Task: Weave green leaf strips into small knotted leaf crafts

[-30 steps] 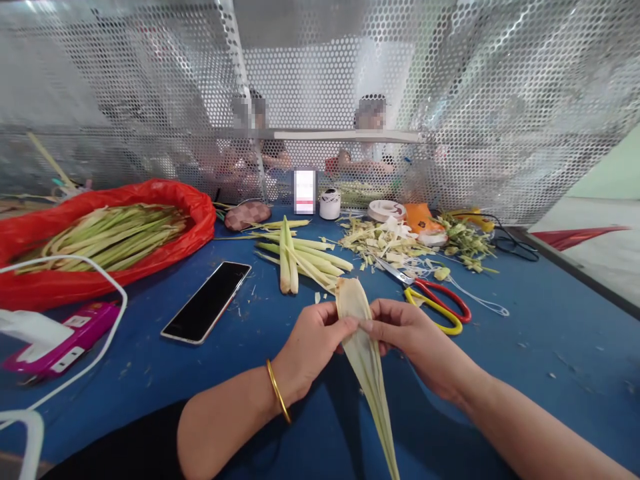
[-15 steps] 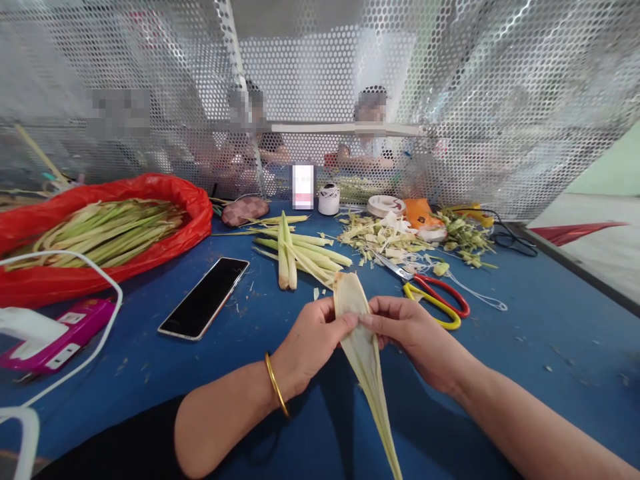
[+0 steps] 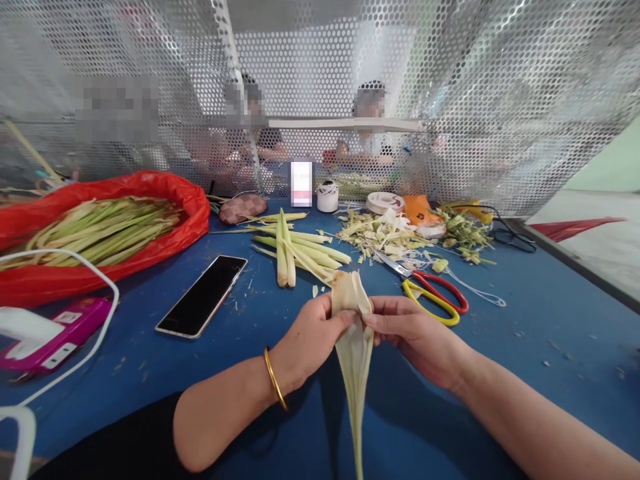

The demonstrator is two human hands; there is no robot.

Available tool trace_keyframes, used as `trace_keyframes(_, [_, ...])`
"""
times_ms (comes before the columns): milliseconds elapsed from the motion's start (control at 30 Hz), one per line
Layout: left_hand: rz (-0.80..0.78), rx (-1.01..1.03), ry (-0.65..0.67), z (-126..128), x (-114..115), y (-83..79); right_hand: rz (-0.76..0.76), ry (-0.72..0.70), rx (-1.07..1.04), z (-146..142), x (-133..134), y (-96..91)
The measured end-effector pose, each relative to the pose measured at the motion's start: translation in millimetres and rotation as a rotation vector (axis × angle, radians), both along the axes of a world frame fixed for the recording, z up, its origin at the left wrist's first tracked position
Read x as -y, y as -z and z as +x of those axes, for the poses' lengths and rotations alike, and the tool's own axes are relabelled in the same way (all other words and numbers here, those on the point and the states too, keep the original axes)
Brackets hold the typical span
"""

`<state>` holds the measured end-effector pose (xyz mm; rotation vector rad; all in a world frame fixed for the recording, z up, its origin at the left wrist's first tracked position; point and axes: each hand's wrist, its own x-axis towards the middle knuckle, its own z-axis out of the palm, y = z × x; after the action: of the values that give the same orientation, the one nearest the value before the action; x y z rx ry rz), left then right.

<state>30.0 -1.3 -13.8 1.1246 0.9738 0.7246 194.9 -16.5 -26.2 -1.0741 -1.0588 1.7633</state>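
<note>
A long pale leaf sheath (image 3: 354, 373), broad at its top and tapering to a thin tail, hangs toward me between both hands. My left hand (image 3: 320, 333) pinches its left edge, thumb on the front. The right edge is pinched by my right hand (image 3: 405, 327), where the leaf is folding inward near the thumb. Just beyond my hands lies a small pile of pale green leaf stalks (image 3: 320, 250). Scissors (image 3: 434, 293) with one red and one yellow handle rest behind my right hand.
A red plastic bag (image 3: 193, 220) of long leaves stands at left, near a purple power strip (image 3: 60, 340) and white cable. A black phone (image 3: 203, 297) lies flat. Leaf scraps (image 3: 377, 233), a tape roll (image 3: 385, 202) and a white jar (image 3: 328, 197) sit before a perforated metal screen (image 3: 320, 73). People sit behind it.
The leaf's right edge has folded inward under my right thumb, and its tail has swung left to hang straighter. Both hands keep hold, the right one shifted slightly.
</note>
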Motion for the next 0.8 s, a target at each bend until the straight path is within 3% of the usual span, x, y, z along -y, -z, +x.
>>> trace_keyframes(400, [0.206, -0.062, 0.016, -3, -2, 6.0, 0.059, 0.062, 0.129, -4, 2, -2.0])
trace_keyframes(600, [0.376, -0.247, -0.019, -6, -6, 9.0, 0.127, 0.007, 0.086, -6, 3, -5.1])
trace_keyframes(800, [0.357, -0.211, 0.020, -6, -8, 10.6, 0.128, -0.008, 0.047, -4, 5, -5.5])
